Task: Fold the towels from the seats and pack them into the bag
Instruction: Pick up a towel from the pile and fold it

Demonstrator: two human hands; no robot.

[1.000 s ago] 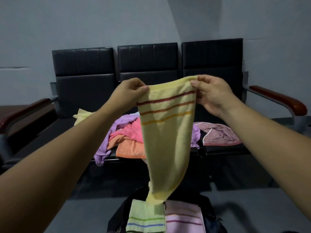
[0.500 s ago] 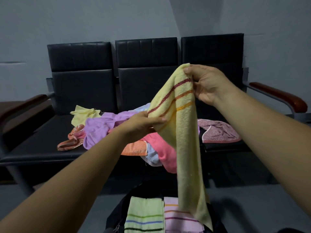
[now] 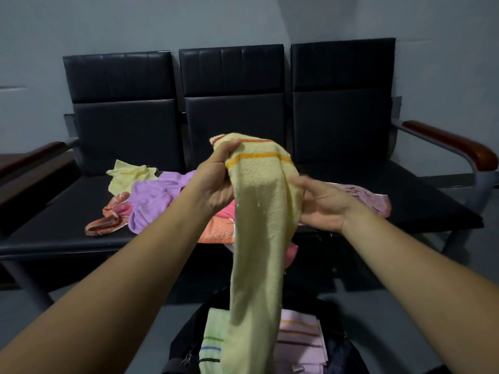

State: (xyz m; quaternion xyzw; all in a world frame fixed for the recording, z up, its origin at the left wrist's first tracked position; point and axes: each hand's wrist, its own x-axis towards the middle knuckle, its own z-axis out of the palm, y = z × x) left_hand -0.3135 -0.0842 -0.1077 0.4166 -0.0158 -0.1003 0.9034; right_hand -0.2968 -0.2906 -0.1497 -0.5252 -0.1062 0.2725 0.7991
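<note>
A yellow towel (image 3: pixel 264 225) with red and orange stripes hangs lengthwise, doubled over, above the open black bag (image 3: pixel 186 344). My left hand (image 3: pixel 216 182) grips its gathered top edge. My right hand (image 3: pixel 324 206) is at the towel's right side about a third of the way down, palm showing. Its fingers reach toward the cloth and their tips are hidden behind it. Inside the bag lie a folded green towel (image 3: pixel 213 333) and a folded pink towel (image 3: pixel 299 344), side by side.
On the black three-seat bench (image 3: pixel 54 225) lie loose towels: pale yellow (image 3: pixel 127 176), purple (image 3: pixel 154 198), a crumpled orange-red one (image 3: pixel 108 220), an orange one (image 3: pixel 218 230), and a dusty pink one (image 3: pixel 364 198) on the right seat. Wooden armrests (image 3: pixel 453 147) flank the bench. Grey floor surrounds the bag.
The towel's two top corners came together into my left hand. My right hand let go of its corner and dropped to the towel's right side. The towel hangs narrower now.
</note>
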